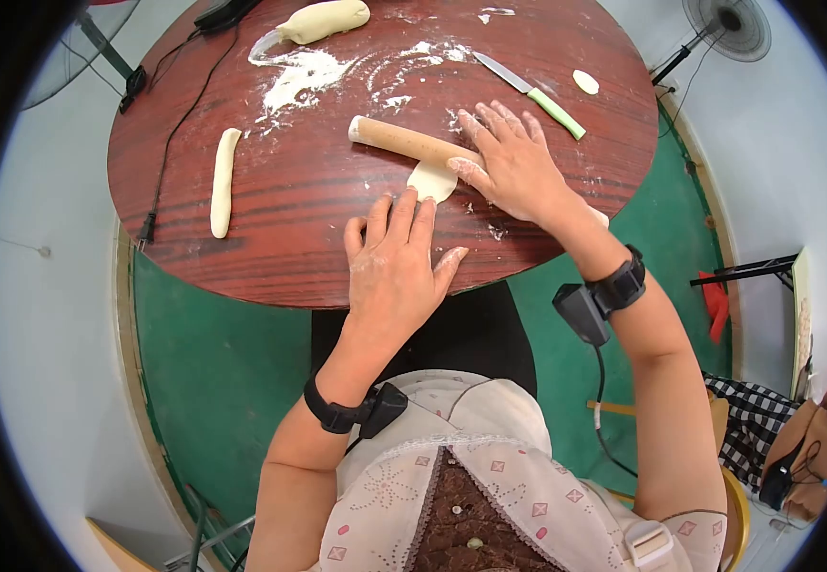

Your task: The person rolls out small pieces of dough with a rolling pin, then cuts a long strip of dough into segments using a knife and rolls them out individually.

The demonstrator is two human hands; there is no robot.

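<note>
A wooden rolling pin (402, 142) lies slantwise on the table, over the far edge of a small flat dough round (430, 183). My right hand (513, 167) rests palm down on the pin, fingers stretched and spread; the pin's middle is hidden beneath it, and a pale end pokes out by the wrist. With fingers extended, my left hand (396, 253) touches the near edge of the dough round. Both hands are dusted with flour. Beyond my right hand is a knife (532, 92) with a green handle, and near it a small pale dough piece (586, 82).
The round, dark red wooden table (289, 257) carries a long dough strip (224, 183) at the left. A larger dough lump (326, 21) sits at the far side, near scattered flour (304, 76). A black power cord (189, 114) runs down the left. A fan (730, 24) stands behind, right.
</note>
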